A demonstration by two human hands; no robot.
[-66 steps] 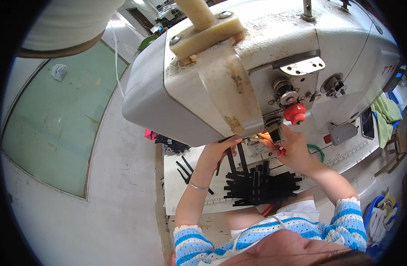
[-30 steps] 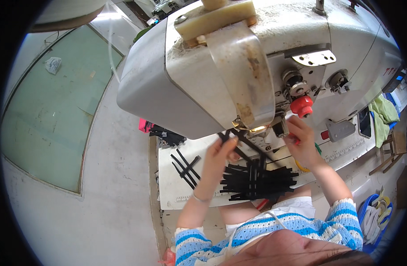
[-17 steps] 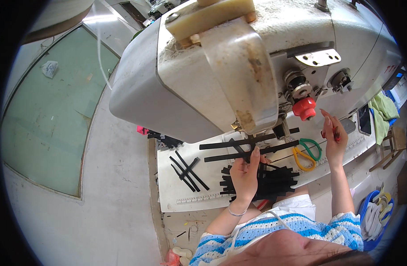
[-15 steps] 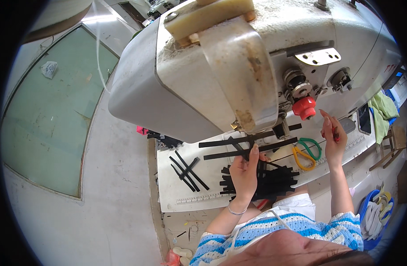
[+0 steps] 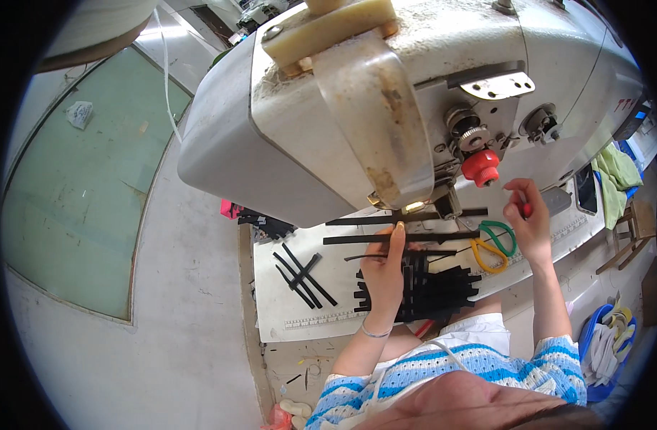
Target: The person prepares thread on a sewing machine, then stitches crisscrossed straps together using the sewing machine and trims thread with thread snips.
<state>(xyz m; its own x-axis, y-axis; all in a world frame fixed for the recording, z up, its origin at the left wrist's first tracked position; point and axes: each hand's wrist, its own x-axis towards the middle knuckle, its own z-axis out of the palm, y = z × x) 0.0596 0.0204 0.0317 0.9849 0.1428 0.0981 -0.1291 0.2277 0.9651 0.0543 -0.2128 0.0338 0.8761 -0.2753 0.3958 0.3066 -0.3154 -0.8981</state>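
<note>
My left hand (image 5: 383, 281) is closed on a piece made of crossed black straps (image 5: 429, 238) at the sewing machine (image 5: 300, 136). The piece's far strap lies by the presser foot, where a small light shines; the machine head hides part of it. A pile of black straps (image 5: 443, 290) lies just beside this hand, at the near table edge. To the right, my right hand (image 5: 532, 231) is raised with curled fingers around a small red-handled tool (image 5: 527, 209), mostly hidden. Scissors with green and yellow handle loops (image 5: 490, 258) lie between both hands.
Another crossed strap piece (image 5: 298, 279) lies left on the white table (image 5: 275, 315), with more black straps (image 5: 265, 224) behind it. A red knob (image 5: 481, 168) juts from the machine. A phone (image 5: 586, 190) and green cloth (image 5: 618, 170) are at right; a blue basket (image 5: 599, 393) stands below.
My left hand has shifted slightly left and nearer, and the strap piece lies straighter under the machine. My right hand has moved a little left. A light now shows near the needle.
</note>
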